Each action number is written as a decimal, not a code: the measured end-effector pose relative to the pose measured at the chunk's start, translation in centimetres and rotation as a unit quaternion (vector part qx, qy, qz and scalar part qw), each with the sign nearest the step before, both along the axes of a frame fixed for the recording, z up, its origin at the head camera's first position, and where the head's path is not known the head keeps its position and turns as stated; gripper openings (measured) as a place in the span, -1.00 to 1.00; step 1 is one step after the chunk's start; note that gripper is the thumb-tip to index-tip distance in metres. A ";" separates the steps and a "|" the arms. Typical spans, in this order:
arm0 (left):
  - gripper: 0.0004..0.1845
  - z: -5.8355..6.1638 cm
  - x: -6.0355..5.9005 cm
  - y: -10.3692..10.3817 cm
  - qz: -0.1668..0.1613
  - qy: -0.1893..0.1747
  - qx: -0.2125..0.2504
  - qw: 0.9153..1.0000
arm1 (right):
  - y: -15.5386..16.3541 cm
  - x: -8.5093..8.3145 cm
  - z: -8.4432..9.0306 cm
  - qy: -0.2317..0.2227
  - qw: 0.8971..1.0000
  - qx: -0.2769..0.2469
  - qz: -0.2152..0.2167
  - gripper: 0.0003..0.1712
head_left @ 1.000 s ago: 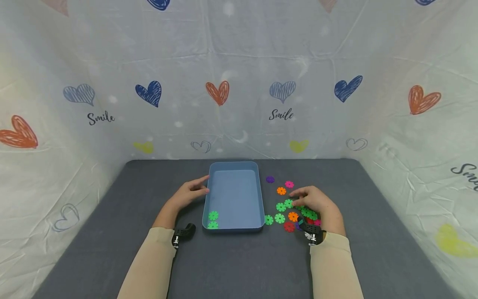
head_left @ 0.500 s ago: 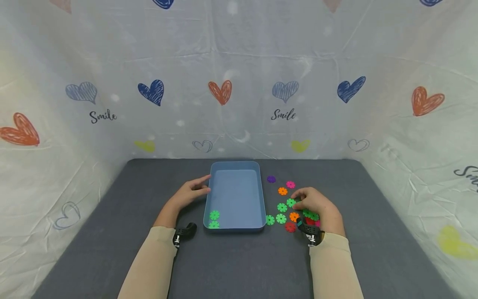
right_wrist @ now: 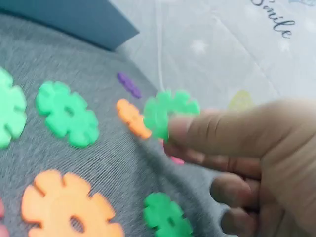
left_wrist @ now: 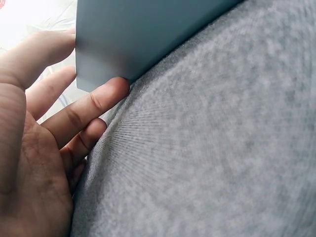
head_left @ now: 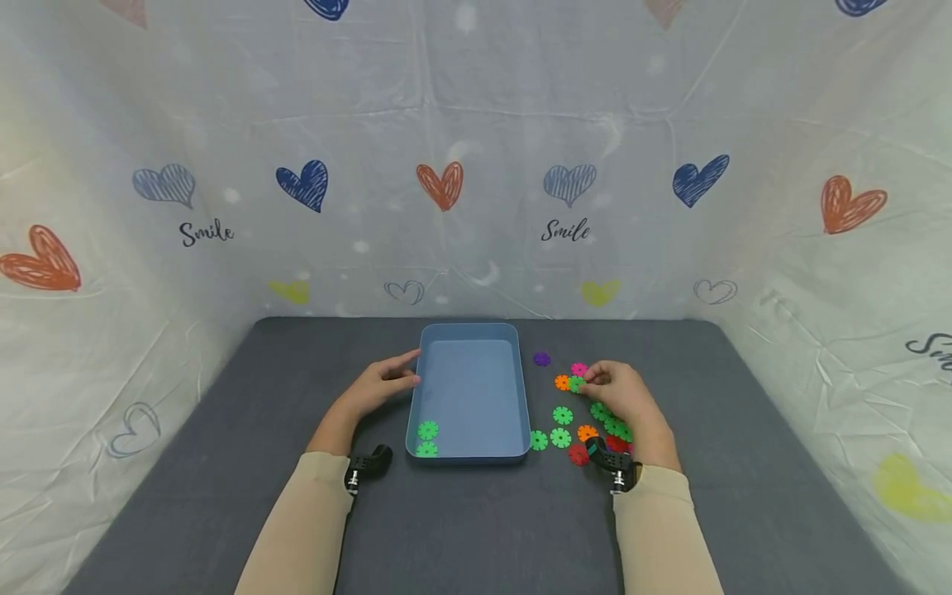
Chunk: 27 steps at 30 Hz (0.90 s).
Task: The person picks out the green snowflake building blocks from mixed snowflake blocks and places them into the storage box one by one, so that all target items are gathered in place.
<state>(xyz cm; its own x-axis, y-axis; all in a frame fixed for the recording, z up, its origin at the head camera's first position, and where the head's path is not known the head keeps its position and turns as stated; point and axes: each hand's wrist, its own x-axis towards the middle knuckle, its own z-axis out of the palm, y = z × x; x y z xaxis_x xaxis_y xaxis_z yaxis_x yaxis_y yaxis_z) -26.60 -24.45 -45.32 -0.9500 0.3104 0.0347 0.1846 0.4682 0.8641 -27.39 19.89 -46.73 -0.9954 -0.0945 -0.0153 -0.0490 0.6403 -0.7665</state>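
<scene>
My work surface, a grey felt-covered table [head_left: 223, 463], sits under soft, even light. A white backdrop sheet [head_left: 476, 124] printed with blue, orange and yellow hearts and the word "Smile" encloses me on three sides.

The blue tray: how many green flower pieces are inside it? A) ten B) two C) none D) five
B: in the head view, two green flower pieces lie in the near left corner of the blue tray, and the rest of its floor shows bare; the other pieces lie on the table to the tray's right.
</scene>
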 end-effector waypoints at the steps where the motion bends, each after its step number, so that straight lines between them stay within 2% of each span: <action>1: -0.32 0.0 0.0 0.0 0.000 0.000 0.000 1.000 | 0.0 0.0 0.2 0.004 1.000 -0.017 0.001 -0.79; 7: -0.32 0.0 0.0 0.0 0.002 -0.002 -0.003 1.000 | -1.2 0.2 2.4 0.011 0.994 -0.111 0.018 -0.63; 13: -0.33 0.0 0.0 0.2 0.002 0.000 0.001 1.000 | -5.2 1.4 5.6 -0.002 0.975 -0.221 0.029 -0.57; 18: -0.34 -0.3 -0.3 0.3 0.002 0.001 -0.001 1.000 | -8.3 2.3 6.8 -0.005 0.960 -0.281 0.013 -0.58; 23: -0.32 -2.5 -1.7 -0.4 0.009 -0.001 0.000 1.000 | -10.3 2.7 6.9 -0.013 0.940 -0.339 0.024 -0.56; 25: -0.30 -3.4 -2.2 -0.7 0.013 -0.002 0.001 1.000 | -11.1 2.8 6.8 -0.016 0.936 -0.349 0.031 -0.57; 27: -0.29 -3.7 -2.4 -0.9 0.016 0.000 0.000 1.000 | -11.9 2.9 6.6 -0.022 0.934 -0.355 0.035 -0.58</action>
<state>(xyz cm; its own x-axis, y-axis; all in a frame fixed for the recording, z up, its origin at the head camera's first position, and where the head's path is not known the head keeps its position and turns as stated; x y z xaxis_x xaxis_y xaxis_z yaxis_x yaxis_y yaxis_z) -28.96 -25.33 -49.03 -0.9597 0.2791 0.0340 0.1684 0.4740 0.8643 -24.53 8.03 -40.09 -0.9862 -0.1616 0.0356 -0.0304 -0.0342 -0.9990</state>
